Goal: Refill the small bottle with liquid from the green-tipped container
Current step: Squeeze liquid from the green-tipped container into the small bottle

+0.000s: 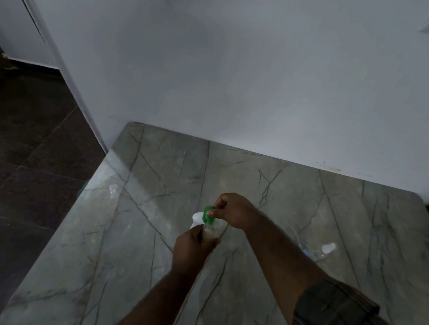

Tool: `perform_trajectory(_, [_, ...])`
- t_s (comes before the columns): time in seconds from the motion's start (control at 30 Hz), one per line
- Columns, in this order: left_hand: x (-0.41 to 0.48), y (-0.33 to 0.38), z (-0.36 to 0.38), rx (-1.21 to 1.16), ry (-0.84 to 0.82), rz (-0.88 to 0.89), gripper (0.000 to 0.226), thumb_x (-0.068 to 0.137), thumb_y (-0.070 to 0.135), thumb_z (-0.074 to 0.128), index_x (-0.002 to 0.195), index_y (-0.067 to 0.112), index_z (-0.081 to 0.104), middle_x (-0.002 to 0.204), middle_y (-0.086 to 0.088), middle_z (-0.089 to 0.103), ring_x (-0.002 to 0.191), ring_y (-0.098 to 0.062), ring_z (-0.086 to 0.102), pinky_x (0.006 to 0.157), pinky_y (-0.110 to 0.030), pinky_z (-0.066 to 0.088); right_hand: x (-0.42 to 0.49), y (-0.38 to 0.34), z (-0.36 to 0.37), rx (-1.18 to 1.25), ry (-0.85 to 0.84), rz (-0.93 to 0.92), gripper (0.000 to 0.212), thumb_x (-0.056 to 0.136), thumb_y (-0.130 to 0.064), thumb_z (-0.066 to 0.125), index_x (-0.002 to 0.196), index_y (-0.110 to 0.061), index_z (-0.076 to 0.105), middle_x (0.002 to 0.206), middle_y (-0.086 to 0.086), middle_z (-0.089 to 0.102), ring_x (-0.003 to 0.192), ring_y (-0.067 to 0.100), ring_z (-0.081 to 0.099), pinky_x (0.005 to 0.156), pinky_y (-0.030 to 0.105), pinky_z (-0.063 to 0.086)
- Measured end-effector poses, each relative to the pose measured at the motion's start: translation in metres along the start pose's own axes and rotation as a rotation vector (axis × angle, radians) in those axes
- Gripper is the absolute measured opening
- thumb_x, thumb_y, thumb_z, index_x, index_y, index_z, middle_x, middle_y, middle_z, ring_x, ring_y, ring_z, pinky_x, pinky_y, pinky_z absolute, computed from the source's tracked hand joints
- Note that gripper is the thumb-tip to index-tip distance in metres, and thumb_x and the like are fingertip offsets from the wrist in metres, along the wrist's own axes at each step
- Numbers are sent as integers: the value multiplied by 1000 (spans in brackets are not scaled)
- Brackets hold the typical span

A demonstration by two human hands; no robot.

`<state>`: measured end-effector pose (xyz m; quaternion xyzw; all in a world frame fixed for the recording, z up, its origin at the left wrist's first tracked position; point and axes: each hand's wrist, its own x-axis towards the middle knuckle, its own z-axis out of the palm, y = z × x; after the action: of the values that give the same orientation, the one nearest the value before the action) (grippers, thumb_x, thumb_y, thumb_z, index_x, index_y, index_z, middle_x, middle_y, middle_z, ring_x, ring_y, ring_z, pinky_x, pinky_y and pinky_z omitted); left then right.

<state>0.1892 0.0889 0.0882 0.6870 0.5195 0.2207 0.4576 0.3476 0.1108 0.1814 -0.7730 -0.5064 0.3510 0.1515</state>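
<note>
Near the centre of the frame, a small clear bottle (212,232) is gripped in the curled fingers of the left hand (189,249), above the marbled surface (313,206). The green tip (207,212) of a white container (196,219) is pinched by the right hand (235,210), just at the bottle's mouth. A clear plastic item (326,248) is seen lying toward the right.

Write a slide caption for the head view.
Left hand grips small bottle; right hand pinches green tip, over marble table.

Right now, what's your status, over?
Left hand grips small bottle. Right hand pinches green-tipped container over it. Clear plastic item lies rightward, apart.
</note>
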Motion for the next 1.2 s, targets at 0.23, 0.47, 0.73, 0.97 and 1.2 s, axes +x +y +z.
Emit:
perform_trajectory(0.23, [-2, -1, 3, 24, 2, -20, 20, 82, 43, 73, 96, 29, 68, 81, 11, 71, 72, 1, 65, 63, -15, 50, 0, 2, 6, -15, 20, 19, 32, 78, -35, 77, 95, -10, 69, 98, 6, 68, 80, 13, 56, 72, 30, 44])
perform_trajectory(0.47, [-2, -4, 2, 31, 5, -12, 22, 80, 46, 72, 94, 30, 69, 77, 13, 71, 71, 1, 66, 68, -28, 59, -3, -1, 0, -9, -17, -25, 31, 80, -34, 75, 98, -9, 69, 98, 5, 65, 82, 11, 54, 64, 22, 39])
perform_trajectory(0.73, [1, -4, -1, 18, 2, 19, 26, 80, 47, 71, 99, 31, 70, 82, 12, 72, 75, 0, 67, 71, -30, 60, -3, -3, -2, -17, -17, -25, 33, 81, -33, 74, 100, -6, 68, 103, 7, 66, 83, 12, 53, 65, 23, 38])
perform_trajectory(0.97, [-2, -3, 3, 12, 2, -12, 26, 81, 44, 73, 100, 27, 69, 81, 14, 70, 74, 2, 65, 64, -13, 49, 0, 3, 6, 4, -7, 0, 32, 80, -34, 75, 98, -8, 67, 100, 6, 66, 79, 11, 53, 60, 20, 37])
perform_trajectory(1.2, [-1, -6, 3, 6, -9, -14, 27, 81, 45, 73, 101, 28, 70, 84, 14, 71, 77, 1, 66, 73, -26, 59, 2, 2, 2, 6, -34, 7, 33, 81, -35, 74, 99, -9, 67, 103, 6, 65, 83, 11, 53, 63, 21, 38])
